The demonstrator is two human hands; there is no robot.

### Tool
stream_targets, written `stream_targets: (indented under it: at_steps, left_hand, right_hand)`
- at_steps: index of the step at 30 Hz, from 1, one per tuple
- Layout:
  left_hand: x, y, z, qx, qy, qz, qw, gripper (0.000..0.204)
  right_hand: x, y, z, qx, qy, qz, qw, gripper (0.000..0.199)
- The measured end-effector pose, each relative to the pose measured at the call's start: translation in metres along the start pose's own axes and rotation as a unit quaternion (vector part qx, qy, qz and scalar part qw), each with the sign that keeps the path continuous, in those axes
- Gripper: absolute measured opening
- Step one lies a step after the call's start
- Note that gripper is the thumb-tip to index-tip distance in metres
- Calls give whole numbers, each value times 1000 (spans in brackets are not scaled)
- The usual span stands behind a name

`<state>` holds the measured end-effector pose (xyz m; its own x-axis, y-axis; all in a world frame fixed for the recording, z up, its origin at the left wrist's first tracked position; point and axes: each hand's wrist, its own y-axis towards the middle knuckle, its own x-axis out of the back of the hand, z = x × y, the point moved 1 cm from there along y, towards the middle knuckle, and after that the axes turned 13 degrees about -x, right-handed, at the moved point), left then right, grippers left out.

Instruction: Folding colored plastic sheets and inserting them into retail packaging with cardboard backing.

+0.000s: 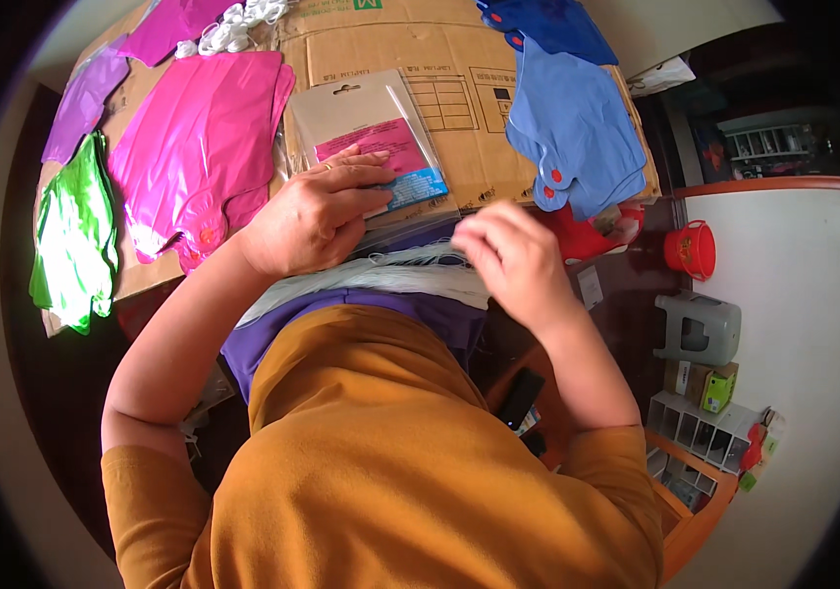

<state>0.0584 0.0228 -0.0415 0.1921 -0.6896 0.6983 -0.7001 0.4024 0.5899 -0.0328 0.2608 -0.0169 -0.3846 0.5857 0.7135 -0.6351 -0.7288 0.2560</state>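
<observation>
A flat clear plastic bag (336, 106) with a hang hole and a pink-and-blue printed card (415, 185) lies on cardboard at the table's near edge. My left hand (317, 211) rests over its lower left part, fingers curled on the plastic and thumb towards me. To the right of the bag's near corner, my right hand (516, 257) is raised with thumb and fingers pinched together; whatever is between them is too small to make out. Across my lap, just below both hands, lies a bundle of white strings (341, 278).
Piles of foil pieces lie on the cardboard (361, 44): pink (204, 137), green (76, 236), purple (88, 108) and blue (572, 123). White coiled cord (228, 31) sits at the back. A red bucket (690, 250) and grey stool (700, 329) stand right.
</observation>
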Motion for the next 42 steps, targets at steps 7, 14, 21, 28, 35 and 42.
stream_targets:
  at_steps: [7, 14, 21, 28, 35, 42]
  left_hand:
    - [-1, 0, 1, -2, 5, 3, 1000, 37]
    - [-2, -2, 4, -8, -6, 5, 1000, 34]
    - [1, 0, -1, 8, -29, -9, 1000, 37]
    - [25, -9, -28, -9, 108, 53, 993, 39]
    - [8, -22, -22, -13, 159, -2, 987, 30]
    - [15, -19, -25, 150, 37, -96, 983, 33]
  right_hand:
    - [-12, 25, -23, 120, -136, -4, 983, 14]
    - [-15, -18, 11, 140, -11, 223, 965, 8]
    - [32, -68, -86, -309, -241, 418, 819, 11]
    - [55, -7, 0, -15, -243, 116, 963, 29]
    - [-9, 57, -19, 185, -100, 133, 969, 34]
    - [-7, 110, 1, -279, -51, 341, 896, 37]
